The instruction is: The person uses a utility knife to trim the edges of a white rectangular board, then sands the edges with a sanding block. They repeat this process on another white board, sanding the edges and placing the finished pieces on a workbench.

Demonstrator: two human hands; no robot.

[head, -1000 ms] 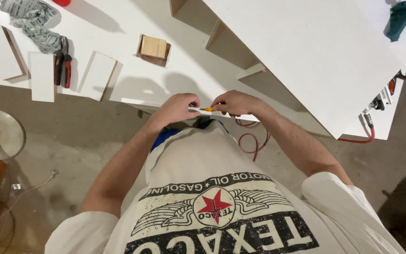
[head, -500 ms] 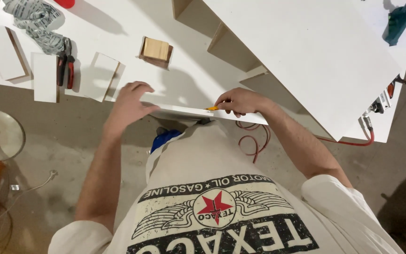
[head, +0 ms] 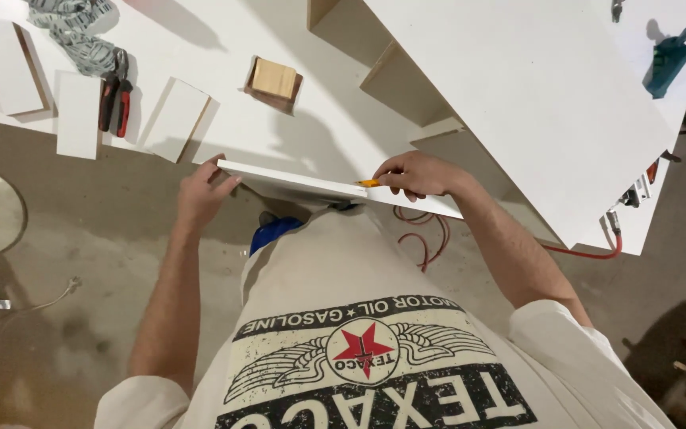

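Note:
A long narrow white board [head: 295, 179] lies along the near edge of the white worktable [head: 335, 111], just in front of my body. My left hand [head: 200, 191] grips the board's left end, fingers over its top. My right hand [head: 418, 175] rests on the board further right and pinches a small yellow-orange tool [head: 368, 183], its tip touching the board's face. What kind of tool it is stays hidden under the fingers.
A large white cabinet [head: 518, 87] with open wooden compartments lies at the right. Small white panels [head: 176, 119], red-handled pliers [head: 117, 99], a wooden block [head: 274, 78] and a cloth [head: 77, 32] lie on the table. A red cable [head: 426, 238] hangs below. A teal clamp [head: 668, 56] sits far right.
My left hand has slid from beside the right hand out to the board's left end. The right hand and its yellow tool have hardly moved.

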